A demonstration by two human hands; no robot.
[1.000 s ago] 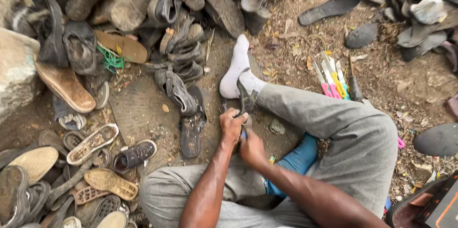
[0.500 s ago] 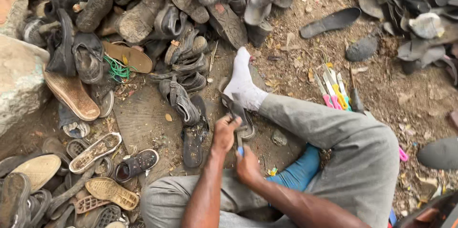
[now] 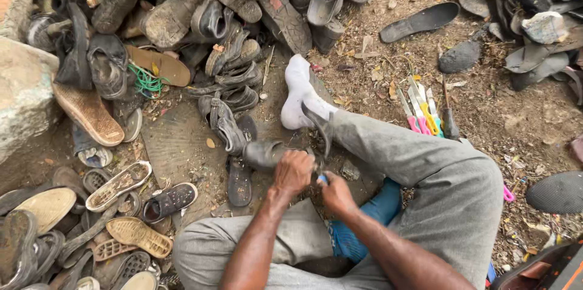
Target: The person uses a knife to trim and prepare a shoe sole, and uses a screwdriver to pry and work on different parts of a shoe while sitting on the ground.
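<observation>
Left hand (image 3: 293, 171): grip closed over the end of a dark grey shoe (image 3: 267, 153), fingers wrapped on it, knuckles up.
Right hand (image 3: 337, 194): grip pinched on a small blue-handled tool (image 3: 322, 179); its tip is hidden between the two hands.
Shoe's place: on the ground just in front of the seated person's crossed legs, between the left hand and a dark sandal (image 3: 223, 121), near the white-socked foot (image 3: 299, 92).
Legs: grey trousers (image 3: 449, 187); a blue patch (image 3: 370, 217) shows under the right knee.
Right of the knee: a small cluster of tools with pink, yellow and white handles (image 3: 421, 111) lying on the dirt.
Far side: a heap of worn shoes and sandals (image 3: 200, 17); a black sole (image 3: 420, 21) lies apart.
Left edge: a pale stone block (image 3: 21, 92); tan soles (image 3: 118, 177) spread below it.
Packages, labels, signs: none that I can make out.
</observation>
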